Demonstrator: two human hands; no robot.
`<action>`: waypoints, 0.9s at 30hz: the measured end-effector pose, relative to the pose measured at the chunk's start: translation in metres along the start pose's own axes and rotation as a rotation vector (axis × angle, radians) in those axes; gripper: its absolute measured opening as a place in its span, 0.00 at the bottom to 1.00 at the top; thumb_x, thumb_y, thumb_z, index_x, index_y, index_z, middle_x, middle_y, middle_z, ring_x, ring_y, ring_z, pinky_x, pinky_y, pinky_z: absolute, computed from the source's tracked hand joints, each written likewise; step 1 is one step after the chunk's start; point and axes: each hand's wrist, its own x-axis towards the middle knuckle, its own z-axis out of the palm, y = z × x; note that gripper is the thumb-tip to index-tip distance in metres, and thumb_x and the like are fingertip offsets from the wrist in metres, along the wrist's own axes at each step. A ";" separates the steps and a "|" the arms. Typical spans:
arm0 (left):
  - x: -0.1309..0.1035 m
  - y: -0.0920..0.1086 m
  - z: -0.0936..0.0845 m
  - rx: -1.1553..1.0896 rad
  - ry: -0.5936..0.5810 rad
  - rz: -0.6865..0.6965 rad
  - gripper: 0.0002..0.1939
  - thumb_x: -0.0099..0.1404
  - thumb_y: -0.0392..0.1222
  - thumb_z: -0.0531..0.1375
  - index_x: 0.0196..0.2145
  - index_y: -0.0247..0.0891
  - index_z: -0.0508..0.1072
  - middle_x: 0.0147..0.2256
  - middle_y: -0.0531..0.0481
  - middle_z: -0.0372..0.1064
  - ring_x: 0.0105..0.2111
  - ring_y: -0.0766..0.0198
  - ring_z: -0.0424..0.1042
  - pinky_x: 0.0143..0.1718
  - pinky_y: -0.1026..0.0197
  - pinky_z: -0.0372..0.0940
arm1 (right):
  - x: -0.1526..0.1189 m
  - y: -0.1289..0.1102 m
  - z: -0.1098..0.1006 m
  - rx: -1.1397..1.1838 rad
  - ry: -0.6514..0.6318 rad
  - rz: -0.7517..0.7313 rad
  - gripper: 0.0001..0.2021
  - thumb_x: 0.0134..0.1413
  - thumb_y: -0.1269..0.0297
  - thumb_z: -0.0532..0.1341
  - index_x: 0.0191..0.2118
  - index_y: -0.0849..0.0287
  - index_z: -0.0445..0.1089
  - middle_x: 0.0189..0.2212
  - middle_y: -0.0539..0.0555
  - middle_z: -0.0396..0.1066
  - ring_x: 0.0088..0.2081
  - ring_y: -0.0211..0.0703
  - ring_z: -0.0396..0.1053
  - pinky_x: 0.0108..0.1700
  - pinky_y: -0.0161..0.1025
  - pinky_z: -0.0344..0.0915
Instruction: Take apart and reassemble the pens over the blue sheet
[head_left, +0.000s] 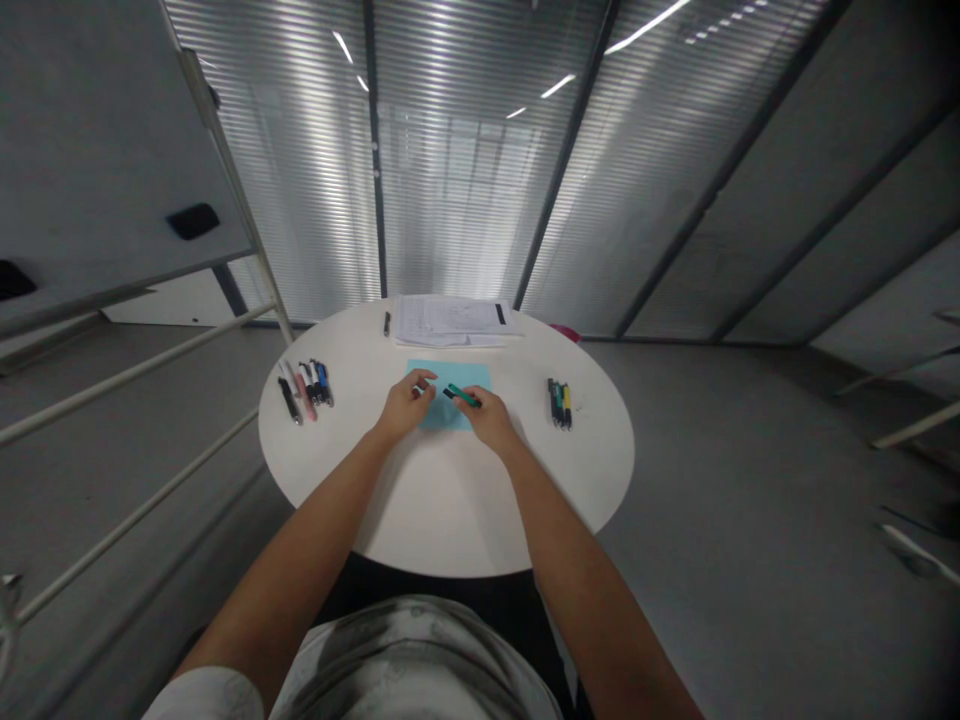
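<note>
My right hand (491, 415) is closed around a green pen with a black end (463, 395), held slantwise with that end toward the left hand. Beneath both hands, a light blue sheet of paper (450, 418) lies on the white round table (450, 500). My left hand (407, 405) is over the sheet's left edge, its fingers curled and the index finger reaching toward the pen, a small gap away. Something small and dark shows between the left fingers; I cannot make out what it is.
Several pens and markers (307, 385) lie at the table's left. A short row of pens (559, 404) with dark, green and yellow bodies lies at the right. Printed papers (454, 320) rest at the far edge beside a dark pen (387, 324). A whiteboard frame (259, 265) stands left.
</note>
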 end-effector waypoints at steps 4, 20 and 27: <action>-0.002 0.005 0.002 0.092 -0.114 0.070 0.13 0.60 0.46 0.57 0.40 0.38 0.73 0.30 0.51 0.69 0.23 0.70 0.65 0.25 0.66 0.61 | -0.002 -0.007 0.001 0.036 -0.064 -0.035 0.10 0.51 0.56 0.59 0.34 0.57 0.72 0.26 0.48 0.68 0.28 0.38 0.61 0.33 0.34 0.57; 0.000 0.017 0.000 -0.406 -0.132 -0.285 0.16 0.59 0.52 0.59 0.36 0.35 0.66 0.37 0.42 0.75 0.18 0.67 0.70 0.14 0.67 0.59 | -0.006 -0.012 -0.007 -0.265 -0.078 0.025 0.18 0.59 0.49 0.53 0.43 0.56 0.71 0.34 0.51 0.68 0.36 0.39 0.65 0.40 0.34 0.59; 0.002 0.021 -0.005 -0.508 -0.074 -0.345 0.17 0.56 0.51 0.62 0.36 0.35 0.67 0.37 0.41 0.75 0.18 0.66 0.71 0.14 0.67 0.60 | -0.010 -0.015 -0.009 -0.499 -0.113 0.021 0.23 0.61 0.44 0.48 0.46 0.54 0.70 0.36 0.53 0.67 0.36 0.39 0.66 0.40 0.34 0.57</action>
